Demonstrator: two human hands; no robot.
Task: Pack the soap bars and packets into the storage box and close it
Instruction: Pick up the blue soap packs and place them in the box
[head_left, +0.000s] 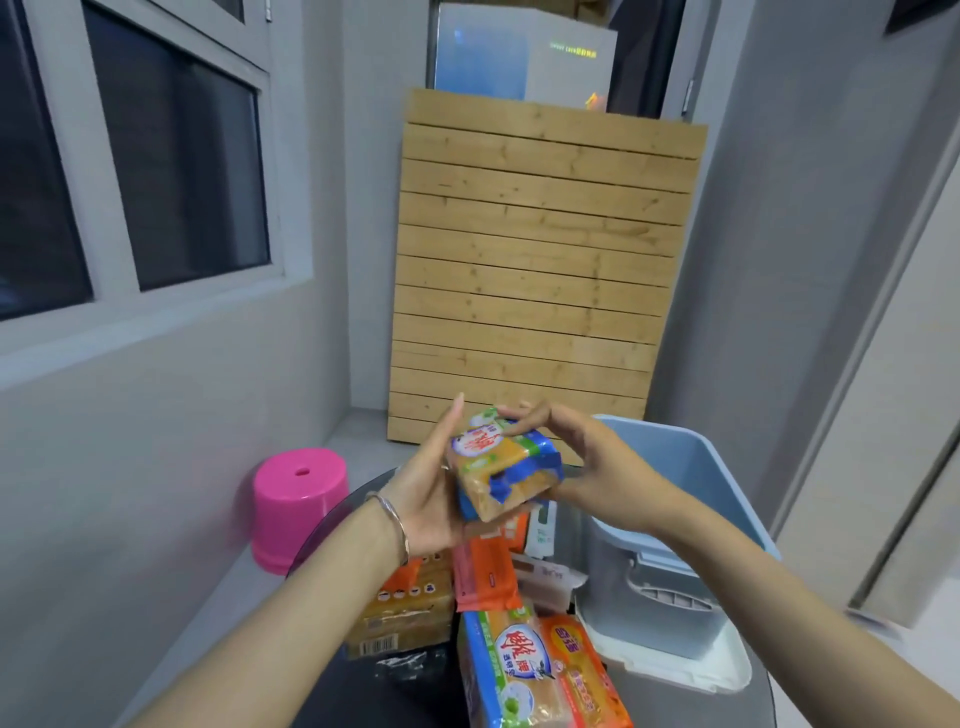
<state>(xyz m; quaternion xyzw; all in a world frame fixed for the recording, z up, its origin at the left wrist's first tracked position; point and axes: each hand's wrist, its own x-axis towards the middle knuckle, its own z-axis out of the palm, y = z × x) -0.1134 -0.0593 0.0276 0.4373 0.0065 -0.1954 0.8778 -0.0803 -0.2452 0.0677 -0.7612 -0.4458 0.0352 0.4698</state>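
Note:
A soap bar pack (501, 462) in a torn blue, green and orange wrapper is held up in front of me over the table. My left hand (426, 493) cradles it from the left and below, palm against it. My right hand (587, 462) pinches its top right corner. Below lie more soap packs: a blue-wrapped one (511, 670), an orange one (584, 670), a red-orange packet (483, 574) and a brown stack (402, 613). The pale blue storage box (691, 467) stands open at the right, its white lid (691, 670) under it.
A dark round table (332, 519) carries everything. A pink plastic stool (298, 504) stands on the floor to the left. A wooden slatted panel (535, 270) leans against the far wall. Grey walls close in on both sides.

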